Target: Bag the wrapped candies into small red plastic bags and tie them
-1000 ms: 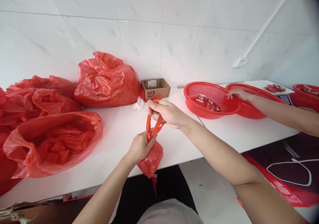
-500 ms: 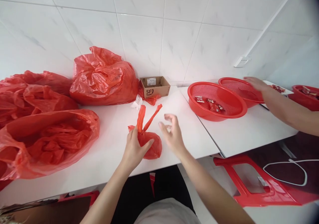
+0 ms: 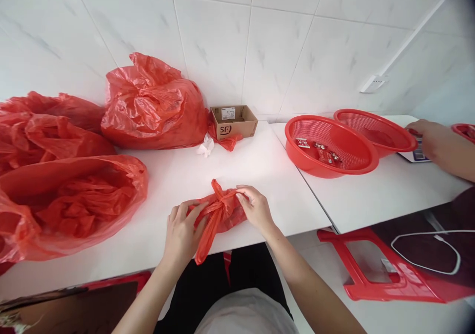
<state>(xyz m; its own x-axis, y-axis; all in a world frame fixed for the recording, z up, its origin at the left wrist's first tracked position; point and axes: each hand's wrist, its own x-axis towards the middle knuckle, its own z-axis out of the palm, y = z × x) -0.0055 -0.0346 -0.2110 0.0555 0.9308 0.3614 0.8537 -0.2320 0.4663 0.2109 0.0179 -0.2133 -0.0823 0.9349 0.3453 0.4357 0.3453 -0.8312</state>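
Note:
A small red plastic bag (image 3: 232,216) lies near the table's front edge, its handles crossed in a knot at the top. One handle end hangs down toward the edge. My left hand (image 3: 182,230) is at the bag's left side, fingers closed on the plastic beside the knot. With thumb and fingertips, my right hand (image 3: 256,208) pinches a handle strip on the right of the knot. What the bag contains is hidden.
A large open red bag (image 3: 126,215) and a full one (image 3: 156,111) stand left. Behind is an SF cardboard box (image 3: 241,126). Right are red baskets (image 3: 297,153), one with small packets, a co-worker's hand (image 3: 426,131) by a scale, and a red stool (image 3: 356,269) below.
My right hand, free before, has come down and pinches a handle. The handles, upright earlier, are now crossed and pulled sideways. The co-worker's hand has moved right, away from the far basket.

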